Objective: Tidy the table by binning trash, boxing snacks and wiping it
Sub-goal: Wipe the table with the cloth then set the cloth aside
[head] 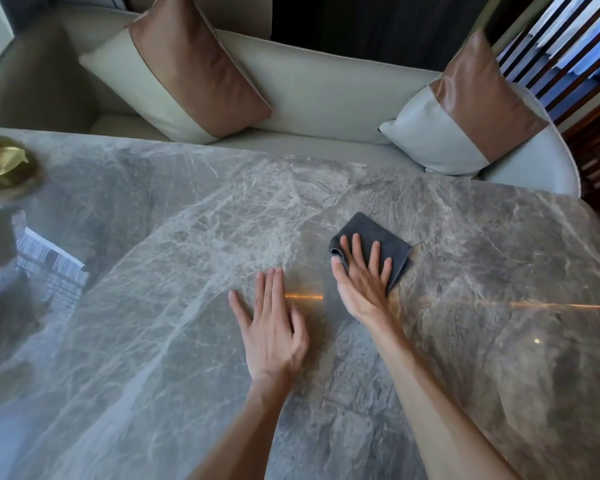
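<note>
A folded dark grey cloth lies on the glossy grey marble table, right of centre. My right hand presses flat on the cloth's near half, fingers spread, thumb hooked around its left fold. My left hand rests palm down on the bare tabletop just to the left, fingers apart, holding nothing. No trash or snacks show in view.
A gold leaf-shaped ornament stands at the table's far left edge. Behind the table runs a pale curved sofa with two brown-and-cream cushions. A dark slatted screen stands at the far right.
</note>
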`<action>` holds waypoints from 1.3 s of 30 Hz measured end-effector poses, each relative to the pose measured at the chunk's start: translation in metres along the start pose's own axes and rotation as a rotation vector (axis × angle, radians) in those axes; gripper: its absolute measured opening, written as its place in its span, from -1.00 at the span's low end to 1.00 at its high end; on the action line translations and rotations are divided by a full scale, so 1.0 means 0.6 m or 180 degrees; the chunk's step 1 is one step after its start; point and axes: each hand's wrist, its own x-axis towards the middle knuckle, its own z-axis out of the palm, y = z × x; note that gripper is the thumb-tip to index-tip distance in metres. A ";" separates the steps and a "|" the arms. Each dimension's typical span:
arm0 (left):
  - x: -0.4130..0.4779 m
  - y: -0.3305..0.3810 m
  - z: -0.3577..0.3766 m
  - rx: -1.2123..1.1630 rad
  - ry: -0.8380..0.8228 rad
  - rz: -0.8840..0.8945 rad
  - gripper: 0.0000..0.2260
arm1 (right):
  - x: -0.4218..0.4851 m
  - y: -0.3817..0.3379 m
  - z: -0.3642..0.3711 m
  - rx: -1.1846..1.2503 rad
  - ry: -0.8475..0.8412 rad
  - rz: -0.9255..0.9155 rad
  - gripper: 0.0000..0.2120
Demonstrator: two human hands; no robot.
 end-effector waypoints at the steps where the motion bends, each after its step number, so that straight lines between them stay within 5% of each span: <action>1: 0.000 0.000 0.000 -0.0001 -0.0005 0.0000 -0.43 | -0.003 -0.002 0.001 -0.0063 -0.0056 -0.0006 -0.37; 5: 0.001 0.001 -0.002 -0.0029 0.0020 0.0009 -0.42 | -0.004 -0.011 -0.002 -0.0023 -0.0211 0.0041 -0.33; 10: 0.000 0.000 -0.001 -0.0084 0.0057 0.0009 -0.42 | -0.005 -0.024 0.007 -0.0451 0.0854 0.0204 -0.31; 23: 0.000 -0.001 0.007 0.0041 0.0041 -0.0055 -0.38 | 0.012 -0.040 0.019 -0.0440 0.0567 0.0697 -0.33; 30: 0.002 0.002 0.006 0.0071 0.0039 -0.0069 -0.38 | 0.014 -0.039 0.028 -0.0444 0.0940 0.0765 -0.29; 39: -0.001 0.001 -0.001 -0.0266 0.0198 0.0014 -0.42 | -0.035 0.000 0.032 -0.0025 0.1368 -0.0526 -0.59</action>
